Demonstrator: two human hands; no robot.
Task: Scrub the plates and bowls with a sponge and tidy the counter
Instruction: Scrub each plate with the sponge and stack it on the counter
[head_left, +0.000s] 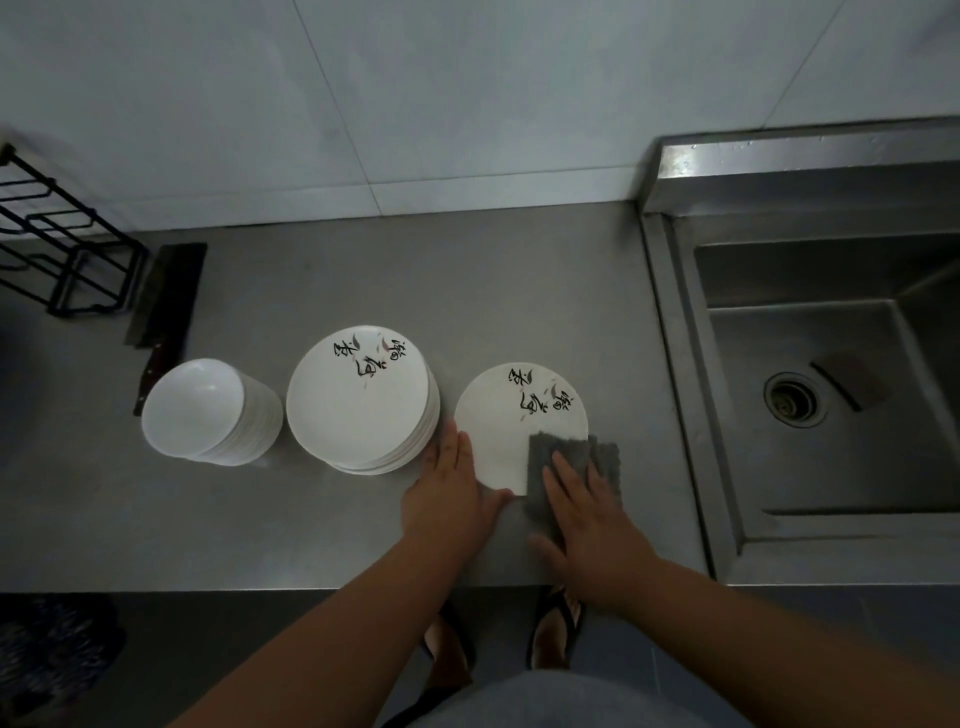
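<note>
A single white plate (511, 421) with black brush lettering lies on the steel counter (322, 280), right of centre. My right hand (587, 514) presses flat on a grey sponge (558, 454) that covers the plate's near right edge. My left hand (452, 493) rests with straight fingers against the plate's left rim, the thumb at its near edge. To the left stands a stack of matching plates (361, 400), and further left a stack of white bowls (208, 410).
A steel sink (831, 374) with a drain lies at the right, a dark scraper on its floor. A cleaver (166, 306) lies behind the bowls, beside a black wire rack (62, 244) at the far left. A tiled wall backs the counter.
</note>
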